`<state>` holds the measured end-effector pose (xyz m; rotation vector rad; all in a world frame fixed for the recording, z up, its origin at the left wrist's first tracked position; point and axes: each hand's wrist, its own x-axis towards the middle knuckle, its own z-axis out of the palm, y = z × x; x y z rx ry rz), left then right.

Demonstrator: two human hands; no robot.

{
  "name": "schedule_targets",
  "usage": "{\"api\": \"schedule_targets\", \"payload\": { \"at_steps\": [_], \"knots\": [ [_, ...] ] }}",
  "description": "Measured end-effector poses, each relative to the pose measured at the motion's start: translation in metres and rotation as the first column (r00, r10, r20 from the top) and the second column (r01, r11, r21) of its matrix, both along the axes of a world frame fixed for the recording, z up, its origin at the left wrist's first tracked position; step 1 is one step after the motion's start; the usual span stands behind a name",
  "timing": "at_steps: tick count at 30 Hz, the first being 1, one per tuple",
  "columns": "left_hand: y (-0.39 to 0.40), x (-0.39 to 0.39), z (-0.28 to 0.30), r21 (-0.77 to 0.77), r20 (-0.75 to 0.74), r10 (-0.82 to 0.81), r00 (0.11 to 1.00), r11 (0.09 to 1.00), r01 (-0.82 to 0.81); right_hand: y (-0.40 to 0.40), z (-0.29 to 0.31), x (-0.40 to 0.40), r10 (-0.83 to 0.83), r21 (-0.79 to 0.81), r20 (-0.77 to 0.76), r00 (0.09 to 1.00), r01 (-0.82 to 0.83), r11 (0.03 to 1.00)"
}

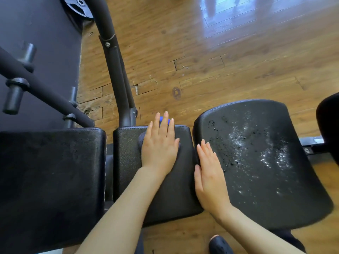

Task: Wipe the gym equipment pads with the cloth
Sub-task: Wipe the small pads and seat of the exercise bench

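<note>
Clearly the worn right pad (pixel 260 162), just beside the middle pad (pixel 126 162), is stiff vinyl, flaking, so you should rub gently; your right hand (pixel 211 176) rests flat on its edge. On the middle pad your left hand (pixel 158 149), fingers straight, presses the soft, light cloth (pixel 140 142); bunch it to hold. No readable writing

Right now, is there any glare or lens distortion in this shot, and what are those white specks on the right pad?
Head view: window glare washes out the wooden floor at top right. Wide-angle bending curves the machine frame and pad edges. The specks on the right pad look like glinting droplets or worn surface; I cannot tell which. The left hand, pressing the cloth, is sharp.
</note>
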<state>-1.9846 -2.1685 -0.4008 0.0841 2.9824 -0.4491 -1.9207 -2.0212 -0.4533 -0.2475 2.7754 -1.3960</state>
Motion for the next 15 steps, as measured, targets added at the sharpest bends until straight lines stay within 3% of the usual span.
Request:
{"api": "schedule_targets", "payload": {
  "at_steps": [2,8,15],
  "knots": [
    [0.009,0.0,-0.008,0.019,-0.021,0.018,1.0,1.0,-0.018,0.023,-0.004,-0.002,0.059,0.078,-0.039,0.997,-0.056,0.995],
    [0.031,0.085,-0.011,0.092,-0.02,-0.23,0.973,0.969,0.23,0.093,-0.019,-0.007,0.184,0.361,-0.018,0.983,-0.165,0.918],
    [0.053,-0.003,-0.049,0.231,-0.137,-0.131,0.982,0.96,0.16,0.138,-0.034,-0.033,0.196,0.533,0.01,0.981,-0.171,0.829]
  ]
}}
